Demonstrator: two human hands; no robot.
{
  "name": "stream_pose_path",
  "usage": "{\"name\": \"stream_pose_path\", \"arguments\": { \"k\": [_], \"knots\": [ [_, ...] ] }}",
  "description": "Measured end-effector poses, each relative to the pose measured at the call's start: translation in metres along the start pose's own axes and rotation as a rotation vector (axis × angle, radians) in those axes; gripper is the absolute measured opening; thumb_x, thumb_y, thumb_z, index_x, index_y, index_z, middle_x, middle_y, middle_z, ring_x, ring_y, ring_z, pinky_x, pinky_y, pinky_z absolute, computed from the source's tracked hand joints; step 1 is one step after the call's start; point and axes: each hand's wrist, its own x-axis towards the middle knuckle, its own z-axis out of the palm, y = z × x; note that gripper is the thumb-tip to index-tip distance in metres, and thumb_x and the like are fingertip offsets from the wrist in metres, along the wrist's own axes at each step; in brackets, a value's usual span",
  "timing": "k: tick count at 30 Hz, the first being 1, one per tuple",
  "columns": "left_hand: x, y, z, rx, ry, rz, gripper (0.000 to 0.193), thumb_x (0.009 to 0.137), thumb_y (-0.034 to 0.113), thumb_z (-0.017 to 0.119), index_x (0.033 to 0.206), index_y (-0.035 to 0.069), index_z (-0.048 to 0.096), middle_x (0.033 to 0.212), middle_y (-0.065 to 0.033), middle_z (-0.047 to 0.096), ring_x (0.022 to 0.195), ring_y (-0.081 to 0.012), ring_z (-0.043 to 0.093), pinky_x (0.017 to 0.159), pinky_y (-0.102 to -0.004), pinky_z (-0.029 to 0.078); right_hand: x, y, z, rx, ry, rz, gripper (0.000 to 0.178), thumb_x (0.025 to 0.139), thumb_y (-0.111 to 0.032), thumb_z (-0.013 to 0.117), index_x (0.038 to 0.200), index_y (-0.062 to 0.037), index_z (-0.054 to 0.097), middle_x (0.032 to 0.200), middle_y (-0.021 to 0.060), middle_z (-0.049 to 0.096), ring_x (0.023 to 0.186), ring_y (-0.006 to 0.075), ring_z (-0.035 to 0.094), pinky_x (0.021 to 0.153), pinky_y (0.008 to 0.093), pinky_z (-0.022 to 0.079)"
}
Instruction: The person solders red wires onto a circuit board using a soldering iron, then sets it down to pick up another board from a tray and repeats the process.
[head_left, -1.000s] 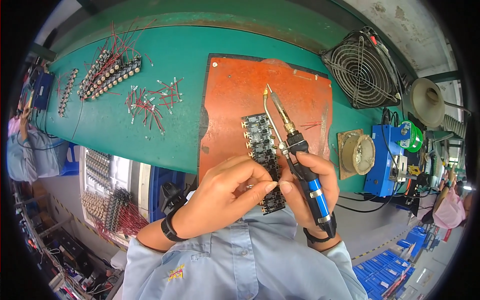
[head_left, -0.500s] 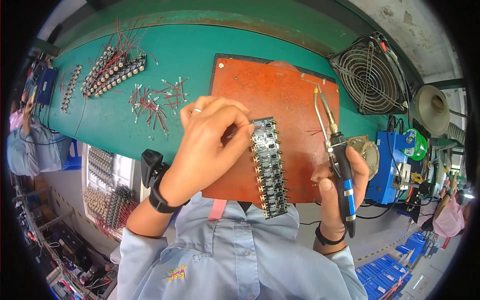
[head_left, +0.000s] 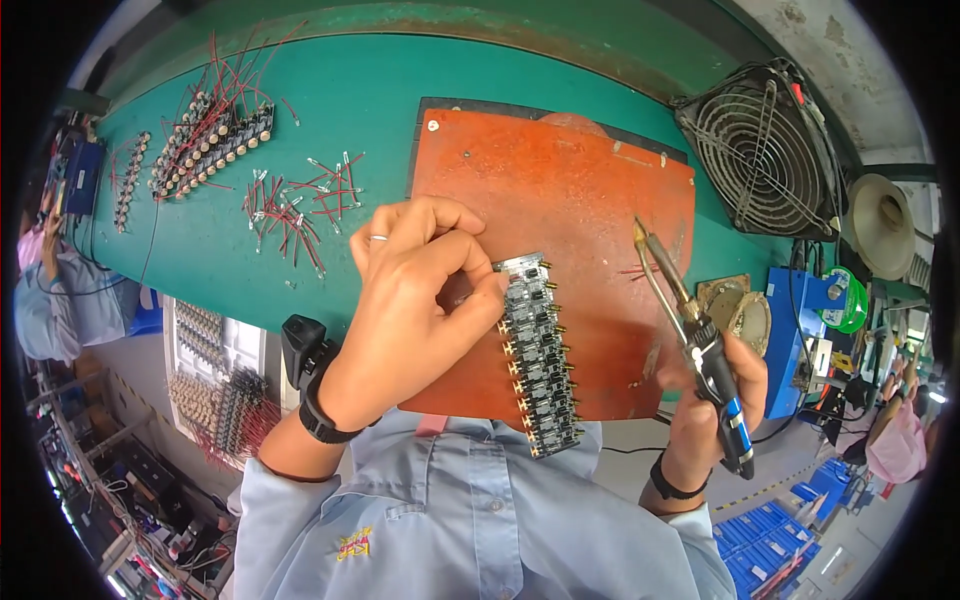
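A long black panel of small circuit boards (head_left: 540,360) with brass-coloured pins lies over the orange mat (head_left: 520,180), its lower end past the mat's near edge. At its upper left corner, my left hand (head_left: 415,300) is closed, thumb and forefinger pinched against the panel's edge. The curled fingers hide whether anything smaller is between them. My right hand (head_left: 715,410) grips a black and blue soldering iron (head_left: 710,360) with a thin metal tube beside its tip. The tip points up and away over the mat's right side, apart from the panel.
Loose red-and-black wires (head_left: 290,220) lie on the green table (head_left: 330,90), left of the mat. Behind them are wired boards (head_left: 215,150). A black fan (head_left: 760,150), a blue box (head_left: 790,335) and a green solder spool (head_left: 850,300) stand at right. A white tray (head_left: 250,340) sits lower left.
My right hand has moved the soldering iron a little right and nearer to me. The panel and my left hand appear slightly lower in the picture, which has itself shifted.
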Motion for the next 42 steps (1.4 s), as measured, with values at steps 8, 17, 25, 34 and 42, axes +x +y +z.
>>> {"name": "stream_pose_path", "arguments": {
  "k": [8,17,25,34,42],
  "knots": [
    [0.003,0.002,-0.002,0.029,-0.018,-0.007,0.014,0.07,0.01,0.071,0.066,0.008,0.058,0.101,-0.0047,0.056,0.098,-0.0244,0.046,0.086,-0.0374,0.027,0.017,-0.017,0.0,-0.218,-0.206,-0.094,0.055,0.068,-0.03,0.085,0.105,0.0011,0.058,0.099,0.019,0.063,0.091,0.0266,0.06,0.08,0.0373,0.046],
    [0.002,-0.005,-0.007,-0.003,-0.028,0.041,0.013,0.079,0.012,0.069,0.073,0.005,0.06,0.101,-0.0062,0.058,0.095,-0.0243,0.047,0.087,-0.0351,0.032,0.018,-0.016,-0.001,-0.234,-0.225,-0.065,0.055,0.065,-0.031,0.086,0.101,0.0003,0.059,0.093,0.0163,0.062,0.085,0.0254,0.059,0.077,0.0378,0.044],
    [0.003,-0.01,-0.009,0.007,-0.071,0.071,0.017,0.082,0.015,0.068,0.074,0.003,0.06,0.101,-0.0064,0.057,0.094,-0.0246,0.047,0.088,-0.0346,0.032,0.018,-0.015,0.0,-0.239,-0.211,-0.075,0.054,0.064,-0.031,0.087,0.1,0.0,0.06,0.092,0.0161,0.062,0.085,0.0259,0.059,0.076,0.0377,0.045],
    [0.013,-0.004,-0.02,0.047,-0.204,0.091,0.018,0.079,0.014,0.07,0.071,0.002,0.06,0.097,-0.005,0.052,0.091,-0.0234,0.045,0.086,-0.0353,0.031,0.019,-0.018,0.001,-0.293,-0.289,-0.123,0.053,0.063,-0.03,0.087,0.098,0.0006,0.062,0.092,0.0161,0.064,0.084,0.0283,0.062,0.074,0.0382,0.047],
    [0.014,-0.005,-0.021,0.034,-0.217,0.098,0.017,0.079,0.014,0.071,0.071,0.003,0.061,0.095,-0.0051,0.05,0.089,-0.0232,0.044,0.083,-0.0349,0.03,0.021,-0.017,0.003,-0.333,-0.337,-0.157,0.05,0.064,-0.026,0.087,0.097,0.0011,0.062,0.089,0.0162,0.066,0.08,0.0289,0.064,0.071,0.0376,0.049]
  ]
}}
